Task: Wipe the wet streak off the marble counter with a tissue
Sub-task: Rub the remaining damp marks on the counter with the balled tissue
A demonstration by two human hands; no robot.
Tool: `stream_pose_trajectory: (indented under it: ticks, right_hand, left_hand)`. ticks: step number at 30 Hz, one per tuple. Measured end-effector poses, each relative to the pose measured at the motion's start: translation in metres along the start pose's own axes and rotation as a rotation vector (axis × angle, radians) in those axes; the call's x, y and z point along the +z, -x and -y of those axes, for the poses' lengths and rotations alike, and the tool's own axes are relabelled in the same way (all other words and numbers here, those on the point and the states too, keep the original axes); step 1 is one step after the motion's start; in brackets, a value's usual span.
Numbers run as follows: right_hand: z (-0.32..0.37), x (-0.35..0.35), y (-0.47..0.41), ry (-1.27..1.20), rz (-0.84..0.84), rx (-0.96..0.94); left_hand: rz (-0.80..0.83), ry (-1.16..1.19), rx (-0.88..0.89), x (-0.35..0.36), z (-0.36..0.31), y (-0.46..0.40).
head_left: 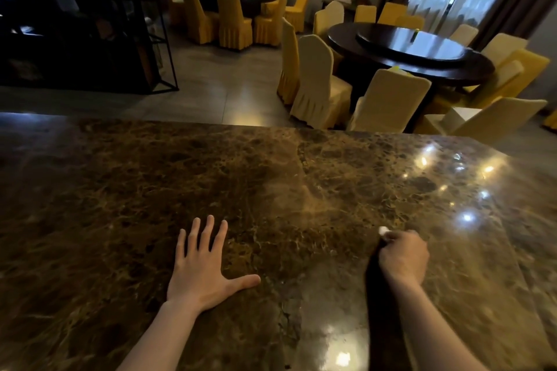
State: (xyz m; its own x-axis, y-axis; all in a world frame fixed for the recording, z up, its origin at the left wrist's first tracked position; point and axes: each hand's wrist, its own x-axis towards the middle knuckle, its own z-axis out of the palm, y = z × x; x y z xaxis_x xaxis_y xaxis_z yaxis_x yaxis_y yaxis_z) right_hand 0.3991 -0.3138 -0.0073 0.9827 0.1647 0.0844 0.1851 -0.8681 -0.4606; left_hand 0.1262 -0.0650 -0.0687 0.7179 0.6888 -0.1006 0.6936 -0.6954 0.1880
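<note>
Right hand's fingers (pixel 391 236) curled tight into a fist around a small white tissue (pixel 382 230), just a bit of it poking out at the far-left side of the knuckles. Right hand (pixel 404 256) pressed down on the brown marble tabletop (pixel 150 190), near edge, right of centre. Left hand (pixel 199 271) flat on the same tabletop well to the left, fingers spread wide, thumb out to the right, holding nothing. Hazy pale smear (pixel 304 199) on the marble just beyond and between the two hands, can't tell for sure if that's the wet streak or glare. Further back, round dark dining tables (pixel 422 51) ringed with yellow and cream covered chairs (pixel 319 81)
</note>
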Motion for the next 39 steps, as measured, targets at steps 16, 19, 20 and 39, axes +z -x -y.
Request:
stream_pose_trajectory:
  ticks: [16,19,20,39]
  right_hand:
    - [-0.020,-0.006,-0.034,0.046,0.010,-0.081]
    - [-0.003,0.003,-0.029,0.017,-0.032,0.050]
    - [0.017,0.012,-0.017,0.014,-0.008,0.006]
    - [-0.012,0.001,-0.023,0.059,0.050,-0.168]
  left_hand:
    - [0.024,-0.007,-0.007,-0.004,0.000,0.001]
    - [0.026,-0.019,-0.011,-0.002,-0.001,0.000]
    - [0.029,-0.018,-0.011,-0.002,-0.001,0.000]
    - [0.011,0.009,-0.011,-0.001,0.002,-0.002]
